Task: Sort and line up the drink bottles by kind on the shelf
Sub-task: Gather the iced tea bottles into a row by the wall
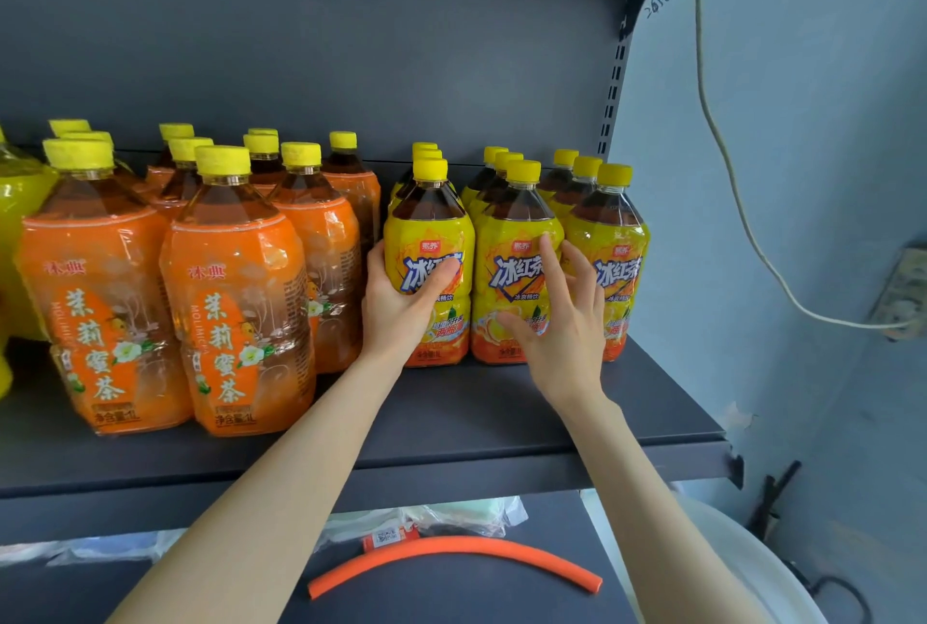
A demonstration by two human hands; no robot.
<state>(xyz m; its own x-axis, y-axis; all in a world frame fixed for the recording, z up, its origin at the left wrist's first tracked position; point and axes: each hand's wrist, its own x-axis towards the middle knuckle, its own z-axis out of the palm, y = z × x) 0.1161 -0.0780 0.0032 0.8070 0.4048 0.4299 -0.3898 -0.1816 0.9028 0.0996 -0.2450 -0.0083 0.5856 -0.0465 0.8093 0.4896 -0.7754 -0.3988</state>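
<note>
**Two hands on the yellow tea bottles**

The left grip [401, 307] is closed around the front yellow-label bottle [426, 227] of the left row. Its thumb lies across the label and its fingers go round the bottle's left side. The right grip [557, 322] is open, with the fingers straight and spread. They touch the label of the middle front bottle [511, 267], and some of them reach toward the right front bottle [619, 267].

These yellow-label bottles stand upright in three rows on the right part of the shelf [501, 417]. The orange-label bottles [236, 312] stand grouped just to their left, nearer to the front edge. On the lower shelf lies a curved orange tube [451, 550].
</note>
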